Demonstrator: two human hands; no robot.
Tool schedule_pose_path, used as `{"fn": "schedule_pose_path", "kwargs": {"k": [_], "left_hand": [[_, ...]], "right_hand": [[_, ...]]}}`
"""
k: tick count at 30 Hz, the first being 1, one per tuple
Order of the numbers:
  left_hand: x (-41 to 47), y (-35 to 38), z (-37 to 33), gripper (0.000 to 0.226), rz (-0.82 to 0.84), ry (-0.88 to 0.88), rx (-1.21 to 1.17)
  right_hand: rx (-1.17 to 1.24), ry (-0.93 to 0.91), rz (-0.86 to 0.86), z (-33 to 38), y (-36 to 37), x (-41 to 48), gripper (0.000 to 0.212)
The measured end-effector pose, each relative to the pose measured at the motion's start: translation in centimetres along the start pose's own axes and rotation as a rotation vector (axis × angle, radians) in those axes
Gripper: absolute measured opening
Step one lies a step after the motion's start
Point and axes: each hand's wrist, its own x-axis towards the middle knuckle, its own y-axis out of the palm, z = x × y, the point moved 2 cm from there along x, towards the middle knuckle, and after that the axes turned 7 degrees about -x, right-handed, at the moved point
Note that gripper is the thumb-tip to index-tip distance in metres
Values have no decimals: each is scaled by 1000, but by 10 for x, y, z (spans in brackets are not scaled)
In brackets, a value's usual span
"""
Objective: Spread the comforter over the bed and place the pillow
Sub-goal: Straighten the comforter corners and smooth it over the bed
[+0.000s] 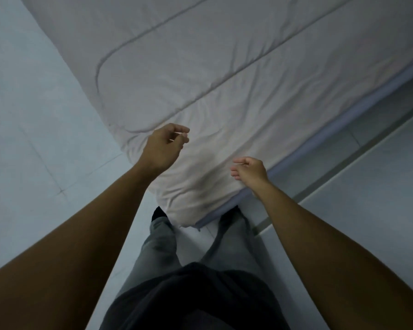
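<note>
Two bare forearms, two hands. Left hand (163, 145) at 11 o'clock, fingers loosely curled, holding nothing. Right hand (249, 171) at 1 o'clock, half-curled, empty, above the bed corner. One comforter (200, 67), pale grey, soft, quilted with stitched lines, wrinkled, spread toward 12. One mattress (343, 120), bluish edge, at 2. Tiled floor (34, 115), smooth.

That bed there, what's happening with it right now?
A person stands at the corner of the bed, both arms stretched out over it. A pale comforter already lies across the mattress, a little wrinkled near the corner. The left hand and right hand hover loosely curled just above the fabric, holding nothing. No pillow is in view.
</note>
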Motion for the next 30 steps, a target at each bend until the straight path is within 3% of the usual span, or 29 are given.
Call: {"fn": "schedule_pose_path", "kwargs": {"k": [5, 9, 13, 15, 17, 20, 23, 26, 30], "left_hand": [[24, -13, 54, 20, 110, -19, 128], [45, -5, 105, 27, 119, -66, 161], [71, -4, 160, 58, -57, -147, 213], [82, -1, 187, 72, -183, -202, 285], [86, 4, 206, 96, -263, -262, 316], [88, 5, 232, 137, -276, -394, 231], [86, 2, 251, 157, -305, -606, 29], [82, 7, 265, 154, -229, -697, -66], [80, 16, 274, 144, -151, -657, -18]], "right_hand": [[66, 142, -66, -30, 66, -2, 25], [0, 136, -186, -51, 105, 8, 32], [-12, 125, -555, -66, 118, 26, 31], [-29, 174, -755, -77, 121, 39, 43], [75, 254, -845, -86, 123, 50, 55], [285, 211, -895, -97, 130, 57, 60], [406, 134, -919, -105, 137, 54, 58], [470, 159, -862, -121, 131, 51, 50], [461, 158, -719, -137, 114, 49, 23]]}}
